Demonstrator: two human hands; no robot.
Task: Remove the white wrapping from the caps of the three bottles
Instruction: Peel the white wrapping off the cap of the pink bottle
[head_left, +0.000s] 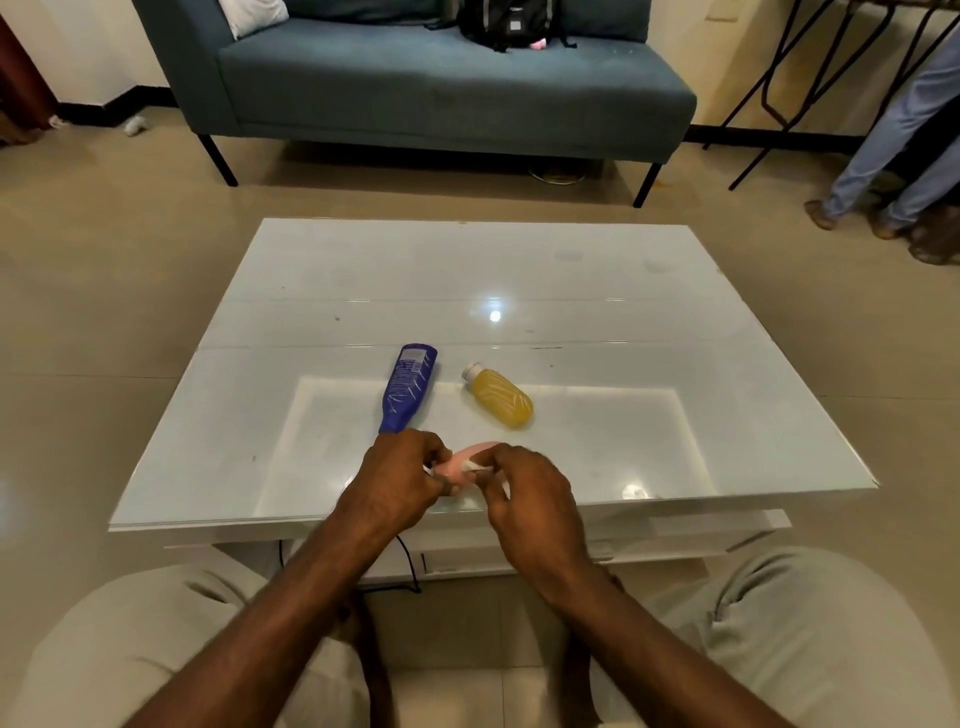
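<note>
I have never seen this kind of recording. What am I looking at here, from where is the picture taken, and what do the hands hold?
There is no machine here. A person wears a camera on the head, so the single picture looks forward and down at their own arms and knees. The left hand grips a pink bottle. The right hand pinches a piece of white wrapping on that bottle. On the white table, a blue bottle and a yellow bottle lie on their sides, apart from each other. Behind the table stands a blue sofa with a black bag on it.
</note>
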